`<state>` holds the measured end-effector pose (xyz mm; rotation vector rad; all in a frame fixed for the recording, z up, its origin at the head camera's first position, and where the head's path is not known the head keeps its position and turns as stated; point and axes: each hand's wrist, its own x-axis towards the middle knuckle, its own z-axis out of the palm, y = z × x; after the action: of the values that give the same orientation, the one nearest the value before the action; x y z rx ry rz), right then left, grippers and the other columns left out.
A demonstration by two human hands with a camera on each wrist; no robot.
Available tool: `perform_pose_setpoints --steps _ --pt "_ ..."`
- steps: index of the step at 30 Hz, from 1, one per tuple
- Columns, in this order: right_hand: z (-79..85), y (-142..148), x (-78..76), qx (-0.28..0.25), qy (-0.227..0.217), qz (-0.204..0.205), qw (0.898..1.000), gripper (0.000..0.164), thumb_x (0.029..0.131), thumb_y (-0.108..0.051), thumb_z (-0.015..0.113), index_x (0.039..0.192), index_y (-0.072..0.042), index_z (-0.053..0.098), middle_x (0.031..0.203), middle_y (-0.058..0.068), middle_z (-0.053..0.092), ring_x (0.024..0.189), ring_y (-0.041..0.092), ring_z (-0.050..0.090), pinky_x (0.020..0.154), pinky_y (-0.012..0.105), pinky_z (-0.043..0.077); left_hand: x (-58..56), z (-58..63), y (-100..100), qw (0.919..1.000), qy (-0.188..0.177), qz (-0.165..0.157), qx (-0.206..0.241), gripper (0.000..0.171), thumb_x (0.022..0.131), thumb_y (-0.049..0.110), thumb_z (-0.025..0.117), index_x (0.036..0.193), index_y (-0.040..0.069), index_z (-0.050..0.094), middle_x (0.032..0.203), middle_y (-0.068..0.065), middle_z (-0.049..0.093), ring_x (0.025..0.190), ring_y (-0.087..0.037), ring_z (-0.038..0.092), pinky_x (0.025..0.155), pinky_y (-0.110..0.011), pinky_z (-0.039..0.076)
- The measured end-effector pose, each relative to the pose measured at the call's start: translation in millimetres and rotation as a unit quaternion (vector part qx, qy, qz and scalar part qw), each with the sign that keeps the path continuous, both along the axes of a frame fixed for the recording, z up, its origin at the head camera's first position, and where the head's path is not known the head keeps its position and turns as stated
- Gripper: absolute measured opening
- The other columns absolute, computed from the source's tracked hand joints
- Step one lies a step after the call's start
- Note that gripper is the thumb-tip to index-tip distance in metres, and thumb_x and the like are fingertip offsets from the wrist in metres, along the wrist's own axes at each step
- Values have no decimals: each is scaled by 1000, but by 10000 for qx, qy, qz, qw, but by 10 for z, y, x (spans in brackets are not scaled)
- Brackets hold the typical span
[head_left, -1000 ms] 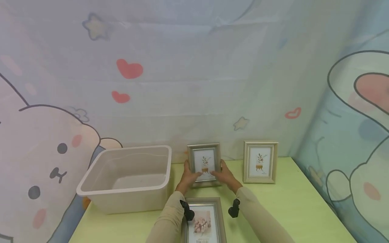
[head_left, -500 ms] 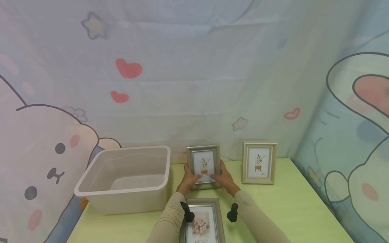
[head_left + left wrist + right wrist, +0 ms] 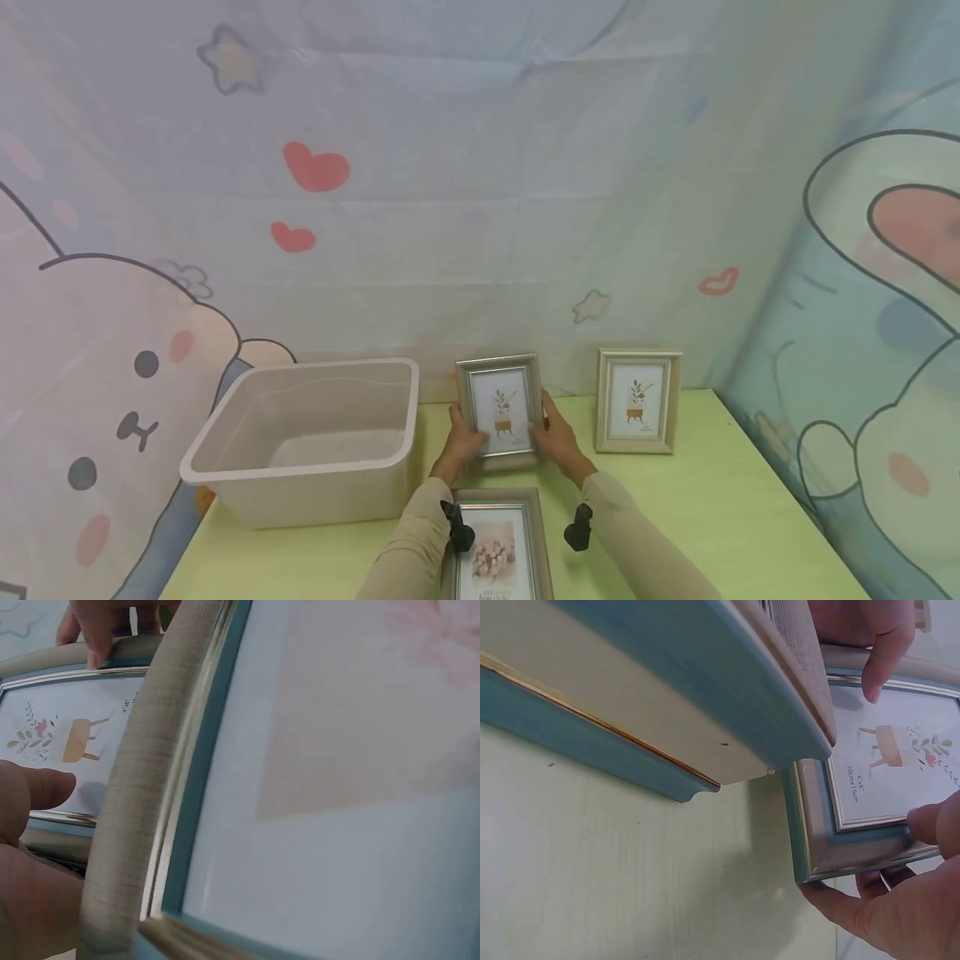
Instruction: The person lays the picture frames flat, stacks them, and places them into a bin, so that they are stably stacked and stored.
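Between my two hands is a small silver-grey picture frame with a potted-plant print, standing a little tilted near the back of the table. My left hand grips its left side, and the left thumb lies over the front. Opposite it, my right hand holds the right side, thumb in front and other fingers behind the edge. Closer to me, between the forearms, is a larger picture frame with a pink flower print; its lower part is cut off in the head view.
A beige plastic tub stands on the left of the light green table. Further right, a cream picture frame with a similar plant print stands upright. A cartoon-printed cloth hangs behind the table.
The held picture frame has turned slightly and shifted a little within the grip. Both thumbs have moved apart, from over the print toward the frame's sides. The other objects stay put.
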<state>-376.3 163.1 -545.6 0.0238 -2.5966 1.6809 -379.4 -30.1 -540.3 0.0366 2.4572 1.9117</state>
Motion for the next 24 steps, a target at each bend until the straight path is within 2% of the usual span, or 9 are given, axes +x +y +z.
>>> perform_pose_setpoints --steps 3,5,6,10,15,18,24 --pt "2 16 32 -131 9 -26 9999 72 100 -11 54 161 -16 17 130 34 55 111 45 60 87 51 56 23 21 -7 10000 -25 -78 -6 91 86 -1 59 157 7 3 158 -36 21 145 -54 25 116 -64 26" --pt "-3 35 51 -175 33 -46 9998 71 99 -11 54 161 -16 19 118 29 60 100 37 63 80 44 58 38 39 -13 9999 -27 -142 -9 94 87 -1 59 159 9 -1 162 -32 12 148 -54 16 118 -65 19" --pt "-4 45 61 -174 42 -54 9998 71 99 -11 54 161 -16 19 111 25 61 94 33 62 76 41 58 44 48 -13 9999 -1 -161 7 95 87 -1 59 159 9 -1 163 -31 10 148 -54 14 119 -65 18" --pt "2 87 105 -110 152 -15 9998 69 100 -11 55 160 -14 22 104 20 60 89 27 62 71 36 57 65 51 -6 9995 203 -195 124 95 85 -4 59 159 8 2 162 -32 13 148 -54 15 118 -65 18" --pt "66 118 195 -163 256 51 9995 69 100 -10 55 160 -12 20 122 28 60 106 39 64 80 42 58 100 54 12 9982 481 -278 215 94 85 -5 61 158 5 3 161 -35 12 148 -55 13 119 -65 14" --pt "108 141 235 -271 405 113 9987 69 101 -10 53 160 -11 18 137 33 53 117 47 61 87 48 57 107 83 28 9973 575 -347 296 93 87 -3 62 159 6 3 163 -32 11 149 -52 11 121 -63 11" --pt "227 192 309 -127 746 129 9970 70 102 -14 52 161 -14 14 152 32 39 128 51 52 100 55 50 134 236 77 9955 717 -382 485 94 85 -4 63 159 10 7 164 -28 15 150 -49 15 120 -63 12"
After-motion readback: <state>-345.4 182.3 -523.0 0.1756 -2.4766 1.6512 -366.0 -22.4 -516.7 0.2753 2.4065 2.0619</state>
